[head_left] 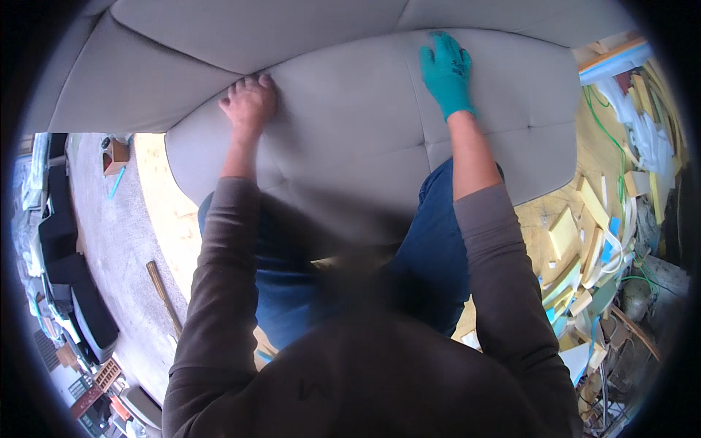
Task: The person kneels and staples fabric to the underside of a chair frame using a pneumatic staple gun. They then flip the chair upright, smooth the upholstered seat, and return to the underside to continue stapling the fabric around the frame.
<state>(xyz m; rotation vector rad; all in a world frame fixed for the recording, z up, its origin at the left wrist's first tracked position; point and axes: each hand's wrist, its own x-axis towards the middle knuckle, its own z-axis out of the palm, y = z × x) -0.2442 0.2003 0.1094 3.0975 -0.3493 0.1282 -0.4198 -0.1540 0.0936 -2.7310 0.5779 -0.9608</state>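
Nearest, dark sleeves point(226, 248) flank blue jeans point(438, 241), whose knees overlap the near part of the grey seat cushion point(358, 102), the landmark here. Farther over the cushion, the left grip — a bare hand point(250, 106) — lies at its far seam, left of its middle, fingers slightly apart. The right grip, in a teal glove point(447, 69), rests palm down right of the cushion's middle, fingers spread, tips at the same seam. Behind the cushion stands a grey backrest point(314, 25). Beyond its right side lie a green cord point(613, 139) and yellow foam scraps point(564, 232); beyond its left, a wooden stick point(162, 296) and, farther, an open cardboard box point(115, 157).
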